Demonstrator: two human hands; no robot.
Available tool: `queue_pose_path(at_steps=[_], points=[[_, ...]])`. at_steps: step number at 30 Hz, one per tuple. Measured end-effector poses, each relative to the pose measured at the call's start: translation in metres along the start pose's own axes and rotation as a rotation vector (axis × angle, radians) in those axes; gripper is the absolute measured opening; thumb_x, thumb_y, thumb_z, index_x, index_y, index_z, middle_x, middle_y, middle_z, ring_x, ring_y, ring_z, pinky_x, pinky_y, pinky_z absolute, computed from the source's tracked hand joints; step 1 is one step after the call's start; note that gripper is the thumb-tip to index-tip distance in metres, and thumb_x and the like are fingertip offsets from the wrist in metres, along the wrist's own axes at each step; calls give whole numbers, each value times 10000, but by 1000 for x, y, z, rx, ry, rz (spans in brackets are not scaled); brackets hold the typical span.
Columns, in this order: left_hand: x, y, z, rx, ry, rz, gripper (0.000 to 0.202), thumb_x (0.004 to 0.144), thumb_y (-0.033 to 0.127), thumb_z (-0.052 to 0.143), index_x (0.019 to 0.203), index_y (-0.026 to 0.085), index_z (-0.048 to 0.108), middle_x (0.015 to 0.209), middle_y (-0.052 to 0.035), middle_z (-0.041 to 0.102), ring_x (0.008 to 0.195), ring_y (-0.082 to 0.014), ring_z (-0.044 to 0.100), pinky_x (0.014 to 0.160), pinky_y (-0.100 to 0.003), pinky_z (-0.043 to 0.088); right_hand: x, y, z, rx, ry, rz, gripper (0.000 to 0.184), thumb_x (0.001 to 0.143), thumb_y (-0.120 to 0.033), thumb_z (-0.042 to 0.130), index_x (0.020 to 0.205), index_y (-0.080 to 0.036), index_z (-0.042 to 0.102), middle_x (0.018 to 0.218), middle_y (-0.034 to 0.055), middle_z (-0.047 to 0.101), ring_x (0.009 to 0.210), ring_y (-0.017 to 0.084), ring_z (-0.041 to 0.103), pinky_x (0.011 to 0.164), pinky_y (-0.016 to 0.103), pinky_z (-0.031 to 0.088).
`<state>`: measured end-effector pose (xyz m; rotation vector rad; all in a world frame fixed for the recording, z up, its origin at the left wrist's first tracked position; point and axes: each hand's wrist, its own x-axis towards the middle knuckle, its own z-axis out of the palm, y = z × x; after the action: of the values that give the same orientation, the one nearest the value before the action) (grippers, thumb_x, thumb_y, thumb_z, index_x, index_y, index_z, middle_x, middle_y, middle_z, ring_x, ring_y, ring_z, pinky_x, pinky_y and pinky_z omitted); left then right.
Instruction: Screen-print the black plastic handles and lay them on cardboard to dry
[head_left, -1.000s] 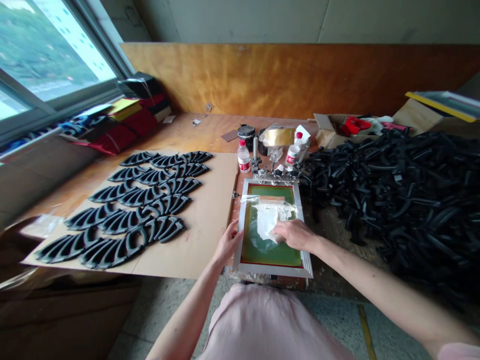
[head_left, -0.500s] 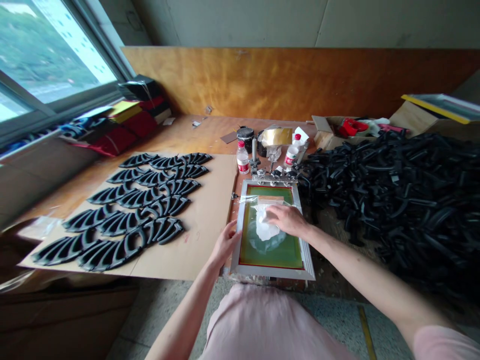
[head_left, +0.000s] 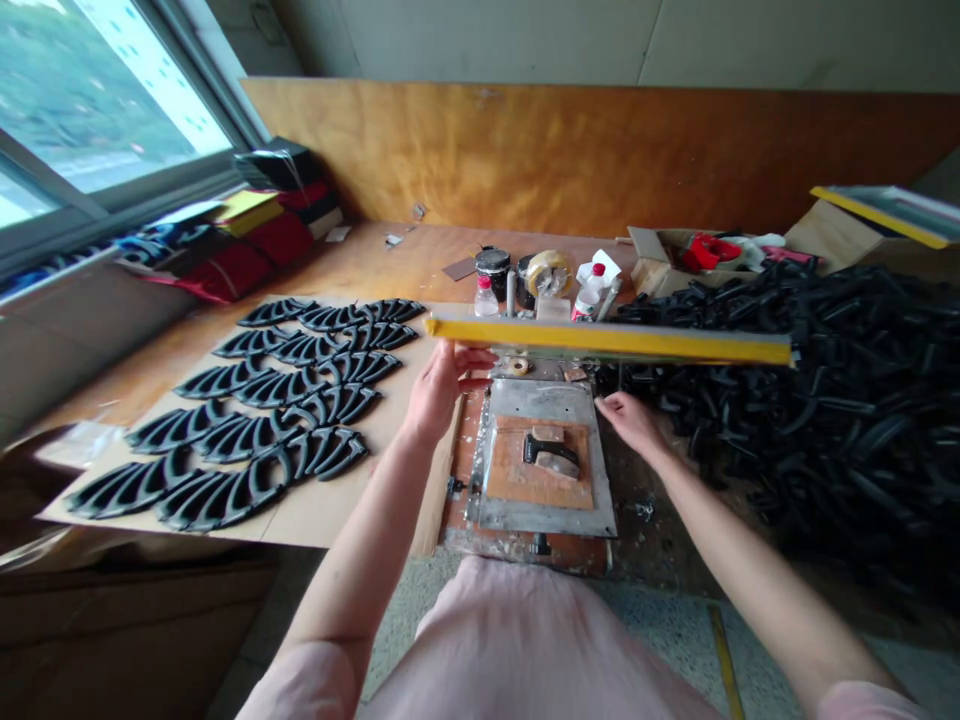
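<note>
The screen printing frame (head_left: pixel 615 338) is tilted up, its yellow front edge toward me. My left hand (head_left: pixel 439 390) is at its left end, thumb against the edge and fingers reaching underneath. Below lies a grey metal base plate (head_left: pixel 540 400) with a brown board (head_left: pixel 506 480) on it. One black curved plastic part (head_left: pixel 559 455) rests on that board. To the right of the plate, my right hand (head_left: pixel 634 420) has its fingertips drawn together by the plate's edge; whatever they may hold is too small to make out. The white cloth is not visible.
Rows of black curved parts (head_left: pixel 255 395) lie on a cardboard sheet (head_left: pixel 405 470) at left. A large heap of black parts (head_left: pixel 825 400) covers the right. Behind the frame stand red-capped bottles (head_left: pixel 486 297), a dark jar (head_left: pixel 493 268) and a tape roll (head_left: pixel 549 273).
The screen frame has swung up from lying flat, uncovering the plate and black part. My left hand rose with it. My right hand left the white cloth and moved right.
</note>
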<state>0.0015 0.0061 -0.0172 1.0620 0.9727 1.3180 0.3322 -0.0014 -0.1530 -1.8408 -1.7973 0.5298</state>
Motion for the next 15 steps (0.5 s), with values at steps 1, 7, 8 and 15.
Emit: queue_pose_path(at_steps=[1, 7, 8, 15], points=[[4, 3, 3, -22, -14, -2, 605, 865, 678, 422, 1127, 158, 585, 932, -83, 699, 890, -199, 671, 739, -335, 553, -12, -4, 16, -36, -74, -61, 367, 863, -529, 563, 782, -179, 637, 831, 53, 657, 759, 180, 606, 732, 306, 482], [-56, -51, 19, 1, 182, -148, 529, 840, 623, 535, 1120, 175, 576, 834, -59, 702, 748, -171, 673, 661, -281, 533, -61, -60, 59, -309, -227, -107, 147, 943, -301, 518, 887, -171, 559, 855, 90, 657, 834, 201, 620, 719, 281, 440], [-77, -68, 23, 27, 63, -351, 556, 806, 636, 572, 1068, 146, 603, 818, -90, 708, 731, -197, 677, 629, -293, 530, -69, -71, 58, -301, -206, -73, 142, 959, -296, 490, 921, -173, 551, 839, 85, 654, 817, 200, 619, 701, 278, 434], [-140, -133, 16, -173, 106, -756, 448, 806, 606, 563, 924, 175, 573, 786, -53, 677, 658, -162, 635, 592, -280, 511, -98, -95, 54, -135, -185, -585, 230, 968, -367, 477, 854, -206, 596, 894, 48, 621, 893, 183, 558, 794, 288, 418]])
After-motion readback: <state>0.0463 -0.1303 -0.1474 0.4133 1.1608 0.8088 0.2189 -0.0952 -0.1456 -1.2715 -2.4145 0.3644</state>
